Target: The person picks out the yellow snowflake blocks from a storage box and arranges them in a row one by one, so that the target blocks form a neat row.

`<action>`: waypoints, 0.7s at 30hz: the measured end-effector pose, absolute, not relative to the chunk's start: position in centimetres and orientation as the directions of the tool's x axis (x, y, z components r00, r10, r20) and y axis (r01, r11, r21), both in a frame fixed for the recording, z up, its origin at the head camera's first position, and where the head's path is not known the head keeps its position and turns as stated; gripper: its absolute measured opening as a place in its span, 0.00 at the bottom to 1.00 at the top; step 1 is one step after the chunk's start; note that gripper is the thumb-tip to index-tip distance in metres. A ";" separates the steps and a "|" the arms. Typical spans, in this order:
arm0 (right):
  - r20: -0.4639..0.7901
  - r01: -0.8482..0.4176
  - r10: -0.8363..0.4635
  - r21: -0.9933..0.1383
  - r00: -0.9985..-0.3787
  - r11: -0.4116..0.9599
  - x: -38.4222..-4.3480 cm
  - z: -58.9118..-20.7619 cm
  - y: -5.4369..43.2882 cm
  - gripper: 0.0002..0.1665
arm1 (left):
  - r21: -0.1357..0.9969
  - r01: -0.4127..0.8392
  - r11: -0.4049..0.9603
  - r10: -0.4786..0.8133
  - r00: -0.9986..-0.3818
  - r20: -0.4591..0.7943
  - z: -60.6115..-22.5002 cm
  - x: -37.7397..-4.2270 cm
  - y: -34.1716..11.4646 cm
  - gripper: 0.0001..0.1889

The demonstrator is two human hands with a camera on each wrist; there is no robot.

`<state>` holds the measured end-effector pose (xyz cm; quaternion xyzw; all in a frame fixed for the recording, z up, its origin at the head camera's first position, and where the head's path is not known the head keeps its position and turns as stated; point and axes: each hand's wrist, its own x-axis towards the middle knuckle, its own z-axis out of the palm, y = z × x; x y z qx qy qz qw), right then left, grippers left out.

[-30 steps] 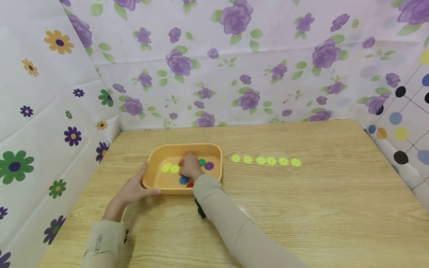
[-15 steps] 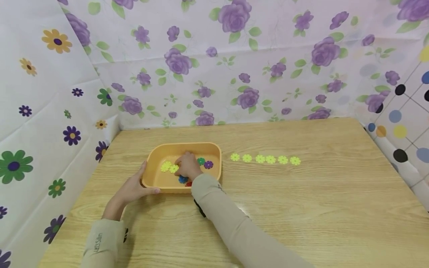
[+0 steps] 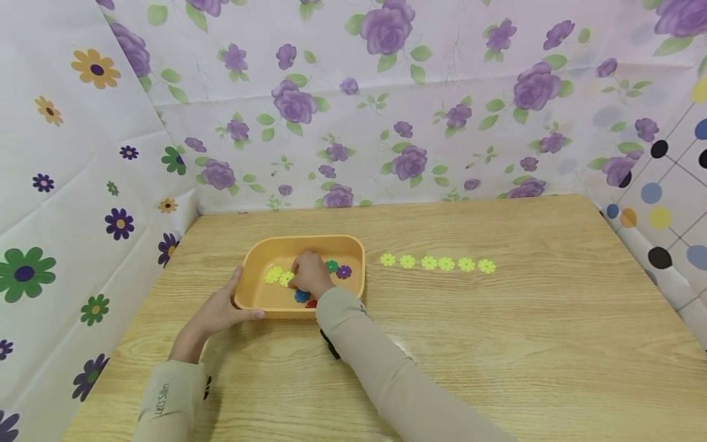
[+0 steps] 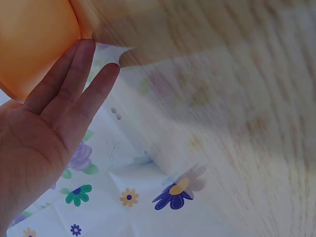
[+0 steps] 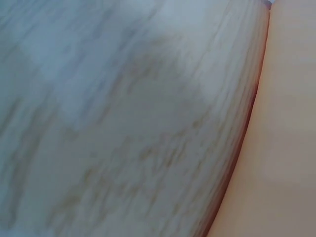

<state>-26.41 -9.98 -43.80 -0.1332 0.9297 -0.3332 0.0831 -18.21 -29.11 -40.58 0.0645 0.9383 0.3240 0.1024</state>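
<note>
My left hand (image 3: pixel 216 312) lies at the left end of an orange plastic bin (image 3: pixel 356 245). Its thumb runs along the front wall, and in the left wrist view the straight fingers (image 4: pixel 81 74) touch the side. My right hand (image 3: pixel 310 274) reaches down into the bin with bent fingers, fingertips right beside a yellow flower-shaped disc (image 3: pixel 286 279). Another yellow disc (image 3: pixel 273 274) overlaps that one. Around the right hand lie a green disc (image 3: pixel 331 266), a purple disc (image 3: pixel 343 272), a blue disc (image 3: pixel 302 296) and a partly hidden red disc (image 3: pixel 312 304). I cannot tell whether the right fingers hold a disc.
Right of the bin, several yellow discs (image 3: pixel 446 264) lie in a row on the wooden table (image 3: pixel 530 331). Flower-printed cloth (image 3: pixel 353 110) hangs behind the table and at the left. The right wrist view catches only tabletop and the bin's outer wall (image 5: pixel 276 148).
The right hand's fingers have drawn closer together beside the yellow discs. My left hand, the bin and the row of discs have kept their places.
</note>
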 end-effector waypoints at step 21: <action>-0.119 0.010 -0.203 -0.882 -0.972 0.472 -25.9 -42.7 -9.3 0.06 | 0.613 0.043 0.789 0.185 -0.968 -0.170 -40.4 -18.2 -29.0 0.61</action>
